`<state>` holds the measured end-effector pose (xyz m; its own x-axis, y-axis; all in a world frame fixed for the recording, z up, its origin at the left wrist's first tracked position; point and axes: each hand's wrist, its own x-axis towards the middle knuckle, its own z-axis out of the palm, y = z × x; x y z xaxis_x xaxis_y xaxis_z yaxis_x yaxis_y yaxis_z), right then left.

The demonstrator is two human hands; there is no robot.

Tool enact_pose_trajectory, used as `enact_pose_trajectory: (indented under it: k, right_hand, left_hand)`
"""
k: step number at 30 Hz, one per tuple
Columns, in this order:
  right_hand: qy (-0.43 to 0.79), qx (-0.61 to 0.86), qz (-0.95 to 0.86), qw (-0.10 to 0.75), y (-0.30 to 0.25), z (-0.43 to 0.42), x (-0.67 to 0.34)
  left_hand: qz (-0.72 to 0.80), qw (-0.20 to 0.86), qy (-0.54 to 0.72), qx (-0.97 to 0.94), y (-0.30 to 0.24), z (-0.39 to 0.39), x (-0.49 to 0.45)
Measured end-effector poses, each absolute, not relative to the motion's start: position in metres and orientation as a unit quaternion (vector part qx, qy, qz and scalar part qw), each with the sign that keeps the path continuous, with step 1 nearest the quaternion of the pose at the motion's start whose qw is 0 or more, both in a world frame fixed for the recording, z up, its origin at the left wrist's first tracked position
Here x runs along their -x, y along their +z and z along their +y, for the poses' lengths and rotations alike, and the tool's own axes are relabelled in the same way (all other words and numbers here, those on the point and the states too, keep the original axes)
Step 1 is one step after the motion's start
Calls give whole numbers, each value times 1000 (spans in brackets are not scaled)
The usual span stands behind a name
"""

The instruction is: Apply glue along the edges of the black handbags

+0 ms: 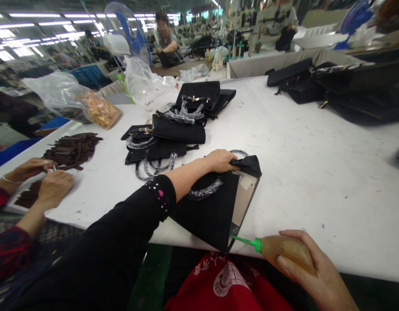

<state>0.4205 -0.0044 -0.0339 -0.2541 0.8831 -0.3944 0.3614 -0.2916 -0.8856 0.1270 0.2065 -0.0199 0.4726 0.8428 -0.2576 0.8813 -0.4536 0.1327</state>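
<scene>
A black handbag (205, 216) lies on the white table in front of me, its side opened to a beige inner panel (244, 196). My left hand (220, 161) reaches across it, fingers closed on the folded black edge at the far end. One plastic-wrapped handle (205, 190) rests on the bag below my left wrist. In my right hand (311, 263) is a squeeze bottle (285, 252) of amber liquid, probably glue, held on its side. Its green nozzle tip meets the bag's near corner, by the edge of the panel.
Several black handbags (178, 129) with wrapped handles are stacked beyond. More black bags (358, 86) lie at the far right. At left, another person's hands (55, 185) work beside a pile of brown strips (74, 149). Plastic bags (98, 106) and a blue fan (134, 36) stand behind.
</scene>
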Motion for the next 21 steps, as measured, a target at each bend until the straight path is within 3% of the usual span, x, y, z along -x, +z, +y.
enact_pose_trajectory:
  k: [13, 21]
  right_hand:
    - [633, 562, -484, 224, -18, -9, -416]
    - [526, 585, -542, 297, -24, -6, -419]
  left_hand:
    - [512, 112, -74, -848, -18, 203, -127]
    - [535, 79, 23, -841, 32, 200, -117]
